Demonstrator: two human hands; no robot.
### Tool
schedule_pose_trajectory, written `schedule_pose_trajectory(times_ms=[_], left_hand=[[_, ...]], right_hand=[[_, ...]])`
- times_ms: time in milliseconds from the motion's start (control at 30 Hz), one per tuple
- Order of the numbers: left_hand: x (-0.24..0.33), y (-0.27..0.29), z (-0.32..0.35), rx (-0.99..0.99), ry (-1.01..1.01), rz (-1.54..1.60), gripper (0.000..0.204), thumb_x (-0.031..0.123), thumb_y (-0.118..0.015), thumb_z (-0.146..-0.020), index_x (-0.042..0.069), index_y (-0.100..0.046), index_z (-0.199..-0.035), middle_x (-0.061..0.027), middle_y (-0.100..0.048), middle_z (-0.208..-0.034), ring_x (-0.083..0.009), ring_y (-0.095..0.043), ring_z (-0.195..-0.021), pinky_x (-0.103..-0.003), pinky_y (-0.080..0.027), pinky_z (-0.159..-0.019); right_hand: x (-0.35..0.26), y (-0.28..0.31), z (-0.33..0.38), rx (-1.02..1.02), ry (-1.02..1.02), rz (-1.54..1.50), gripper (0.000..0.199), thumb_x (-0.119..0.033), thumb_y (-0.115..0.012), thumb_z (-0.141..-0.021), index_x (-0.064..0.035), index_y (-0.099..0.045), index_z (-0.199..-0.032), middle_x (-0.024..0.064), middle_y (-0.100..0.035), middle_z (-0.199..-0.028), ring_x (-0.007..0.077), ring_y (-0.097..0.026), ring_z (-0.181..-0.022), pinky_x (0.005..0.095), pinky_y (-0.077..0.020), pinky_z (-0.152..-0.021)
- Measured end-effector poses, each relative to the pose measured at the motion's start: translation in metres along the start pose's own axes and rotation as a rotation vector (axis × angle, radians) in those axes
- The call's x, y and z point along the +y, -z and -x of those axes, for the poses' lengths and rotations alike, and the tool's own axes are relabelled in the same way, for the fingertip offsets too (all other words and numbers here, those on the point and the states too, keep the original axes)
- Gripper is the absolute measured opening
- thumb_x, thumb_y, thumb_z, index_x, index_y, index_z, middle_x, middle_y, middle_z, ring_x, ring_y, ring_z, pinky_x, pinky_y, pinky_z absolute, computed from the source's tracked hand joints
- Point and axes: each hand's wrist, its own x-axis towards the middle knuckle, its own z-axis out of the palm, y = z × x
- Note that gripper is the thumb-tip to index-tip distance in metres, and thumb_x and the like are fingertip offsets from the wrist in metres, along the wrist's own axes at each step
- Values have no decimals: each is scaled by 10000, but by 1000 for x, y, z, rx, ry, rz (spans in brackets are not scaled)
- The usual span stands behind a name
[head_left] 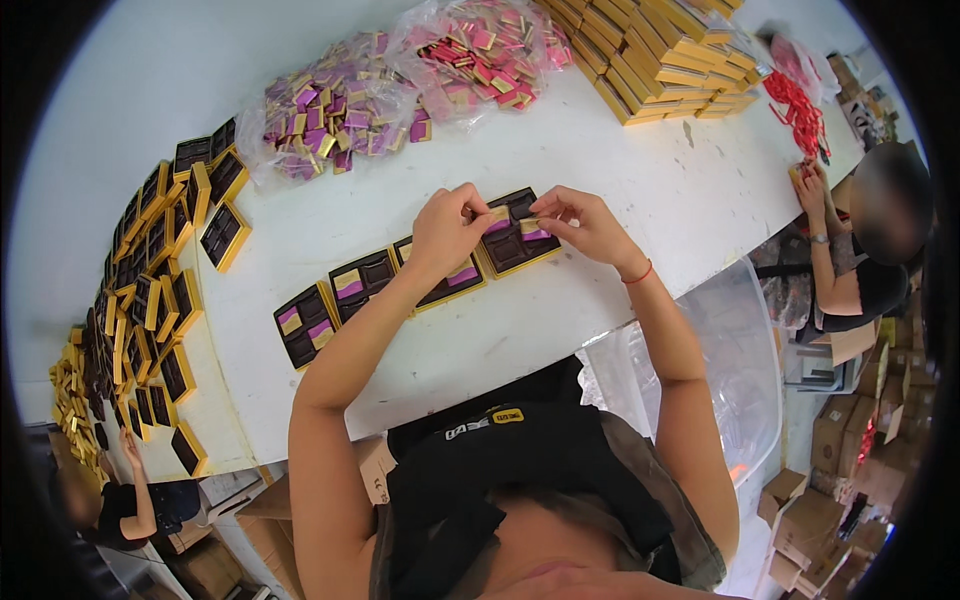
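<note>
My left hand (447, 230) is closed in a pinch on a small purple-and-gold wrapped square (497, 220), at the left side of a gold-edged box with a dark compartmented tray (506, 256). My right hand (592, 228), a red string round its wrist, pinches another purple-and-gold square (534, 231) at the same box's right side. This box is the rightmost in a row on the table. To its left, a second box (437, 293) is partly covered by my left forearm. Further along lie a third box (378, 272) and, at the row's end, a box (296, 346) holding two squares.
Clear bags of purple squares (335, 110) and pink squares (490, 55) sit along the white table's (600, 150) far side. Stacked gold boxes (660, 60) stand at far right, piled dark-tray boxes (150, 260) at left. Red ribbons (798, 110) lie near a co-worker (850, 270); another person (125, 500) works at lower left.
</note>
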Motion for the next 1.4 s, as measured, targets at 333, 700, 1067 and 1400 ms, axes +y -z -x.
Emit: schedule_pose_trajectory(times_ms=[333, 700, 1067, 1400], left_hand=[[3, -6, 32, 85, -509, -448, 365, 267, -775, -774, 47, -670, -1046, -56, -613, -1103, -253, -565, -975, -400, -450, -850], [12, -8, 44, -27, -608, -548, 452, 344, -737, -814, -7, -645, -1083, -81, -617, -1110, -276, -557, -1011, -399, -451, -898], [-33, -26, -208, 392, -326, -320, 241, 153, -690, -831, 109, -656, -1066, -119, -598, -1107, -344, -594, -1047, -468, -488, -835], [-33, -36, -187, 127, -326, -74, 375, 112, -798, -740, 106, -640, -1079, -87, -630, -1109, -283, -635, -1035, -420, -498, -900]], right_hand=[[-6, -4, 19, 71, 349, 513, 162, -56, -735, -796, -84, -730, -956, 88, -643, -1054, 264, -608, -923, 357, -528, -776], [-7, -9, 49, -5, 570, 729, 308, -148, -774, -777, -53, -703, -1062, 67, -627, -1167, 267, -588, -1024, 388, -488, -844], [47, 30, -182, 522, 25, 659, 351, -156, -754, -785, -60, -654, -1107, 160, -694, -1042, 364, -667, -916, 439, -531, -795], [79, 41, -170, 398, -69, 81, 467, -65, -706, -780, -67, -549, -1220, 129, -685, -945, 215, -699, -827, 330, -568, -691]])
